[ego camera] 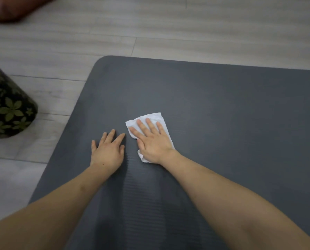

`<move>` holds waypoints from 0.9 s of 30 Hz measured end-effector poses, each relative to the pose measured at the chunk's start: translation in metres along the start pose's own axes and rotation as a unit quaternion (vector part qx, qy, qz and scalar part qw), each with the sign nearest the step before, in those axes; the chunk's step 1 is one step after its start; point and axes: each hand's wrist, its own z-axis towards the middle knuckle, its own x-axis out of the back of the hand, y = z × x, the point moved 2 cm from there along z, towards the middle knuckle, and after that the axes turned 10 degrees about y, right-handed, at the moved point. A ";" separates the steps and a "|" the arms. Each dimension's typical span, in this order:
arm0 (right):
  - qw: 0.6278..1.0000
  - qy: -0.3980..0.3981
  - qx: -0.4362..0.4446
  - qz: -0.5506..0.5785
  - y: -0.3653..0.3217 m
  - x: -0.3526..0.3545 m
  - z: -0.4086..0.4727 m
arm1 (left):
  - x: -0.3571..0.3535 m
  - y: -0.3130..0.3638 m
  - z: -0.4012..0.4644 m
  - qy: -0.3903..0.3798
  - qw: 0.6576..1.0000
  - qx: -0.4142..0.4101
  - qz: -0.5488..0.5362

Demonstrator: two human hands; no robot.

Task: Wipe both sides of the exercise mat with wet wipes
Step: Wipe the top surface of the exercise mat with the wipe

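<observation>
A dark grey ribbed foam exercise mat [213,105] lies flat on the pale grey wood-plank floor [114,33], its rounded far-left corner in view. Both bare forearms reach forward over it. The right hand [150,141] lies palm-down with straight, slightly spread fingers, pressing a crumpled white wet wipe [152,117] flat against the mat; its grip is open, nothing pinched. The left hand [108,150] rests just beside it, palm-down on the bare mat, fingers relaxed and splayed, holding nothing. At the left edge on the floor sits a black fabric with olive flower print [8,107].
</observation>
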 end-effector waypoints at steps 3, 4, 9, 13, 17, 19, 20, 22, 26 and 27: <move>0.999 0.022 -0.042 0.012 0.034 0.003 -0.016 | 0.000 0.018 -0.002 0.003 1.000 -0.005 -0.004; 0.998 0.024 -0.064 0.016 0.050 0.005 -0.025 | -0.002 0.028 -0.003 0.005 1.000 -0.012 -0.003; 0.986 0.040 -0.159 0.029 0.138 0.018 -0.089 | -0.015 0.105 0.003 0.002 0.997 -0.081 -0.002; 0.971 0.045 -0.234 0.019 0.208 0.028 -0.147 | -0.028 0.184 0.005 -0.004 0.989 -0.145 -0.013; 0.948 0.069 -0.310 0.016 0.271 0.035 -0.201 | -0.044 0.247 -0.002 -0.009 0.982 -0.190 -0.007; 0.931 0.068 -0.358 0.007 0.297 0.038 -0.231 | -0.050 0.262 -0.006 -0.011 0.984 -0.178 -0.007; 0.922 0.067 -0.382 0.003 0.307 0.039 -0.246 | -0.051 0.266 -0.008 -0.012 0.985 -0.170 -0.010; 0.912 0.062 -0.406 0.000 0.317 0.038 -0.266 | -0.052 0.270 -0.011 -0.014 0.985 -0.172 -0.009; 0.906 0.053 -0.421 0.010 0.300 0.036 -0.259 | -0.047 0.254 -0.011 -0.014 0.980 -0.198 -0.002; 0.911 0.049 -0.410 0.010 0.289 0.034 -0.250 | -0.045 0.245 -0.010 -0.013 0.980 -0.197 0.000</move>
